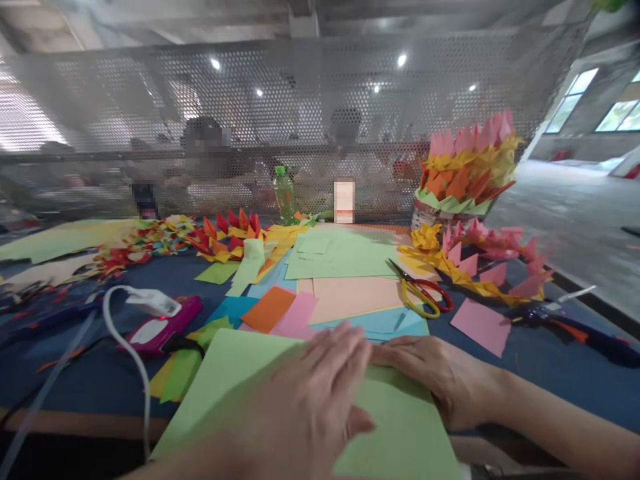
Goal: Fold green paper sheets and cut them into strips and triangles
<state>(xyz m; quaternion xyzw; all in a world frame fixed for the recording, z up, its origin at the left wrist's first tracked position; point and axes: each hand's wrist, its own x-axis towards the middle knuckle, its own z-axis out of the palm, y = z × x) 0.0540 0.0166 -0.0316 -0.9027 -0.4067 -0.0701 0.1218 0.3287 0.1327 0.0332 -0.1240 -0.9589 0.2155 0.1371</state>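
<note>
A large sheet of light green paper [235,373] lies at the near edge of the table in front of me. My left hand [315,393] is over its middle, fingers stretched out flat and thumb apart, slightly blurred. At the paper's far right edge, my right hand [435,373] has its fingers bent along the border, gripping it; the fingertips are partly hidden behind the left hand. Just beyond the sheet are an orange paper square [270,309], a pink paper piece [299,313] and blue paper sheets [375,325].
Scissors [420,293] with yellow and red handles lie on stacked paper. A purple power adapter [165,327] with a white cable sits left. Right are a pink square [483,327], a glue gun [575,330] and a folded-paper basket [465,173]. A green-capped bottle [284,197] stands behind.
</note>
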